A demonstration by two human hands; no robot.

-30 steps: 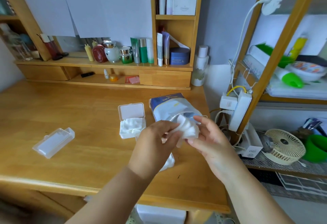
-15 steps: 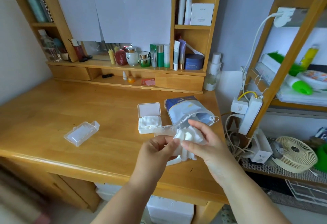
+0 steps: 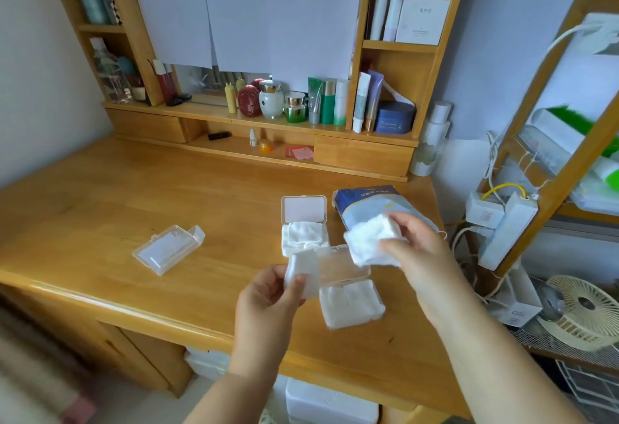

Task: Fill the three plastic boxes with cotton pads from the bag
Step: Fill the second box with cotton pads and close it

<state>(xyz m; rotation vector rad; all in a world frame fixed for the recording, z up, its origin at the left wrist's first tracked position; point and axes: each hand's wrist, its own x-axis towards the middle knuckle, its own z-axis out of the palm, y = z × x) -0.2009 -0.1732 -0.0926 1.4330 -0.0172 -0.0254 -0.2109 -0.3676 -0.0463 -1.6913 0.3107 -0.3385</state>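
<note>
Left hand point(image 3: 268, 293) pinches a small stack of cotton pads point(image 3: 302, 273) between thumb and fingers, held upright above the desk point(image 3: 100, 222). Right hand point(image 3: 418, 249) grips a larger, looser bunch of pads point(image 3: 370, 239), fingers curled round it.

Near box point(image 3: 350, 303): open, lid hinged back, sits on the desk directly below and between the two hands; appears nearly full of pads. Its long axis runs roughly left to right across the person. Far box point(image 3: 303, 236): open, just beyond the left hand's stack, also holding pads. Third box point(image 3: 169, 248): clear, closed, seemingly without pads, well off to the left of the left hand. Bag point(image 3: 365, 206): lies just behind the right hand, partly hidden by it.

Judgement: two boxes are loaded, the third remains. The left hand is the nearer one to the near box's open tray, with a short drop down and to the right; the stack should go in flat, matched to the tray's long side. The third box calls for a long reach leftward.
</note>
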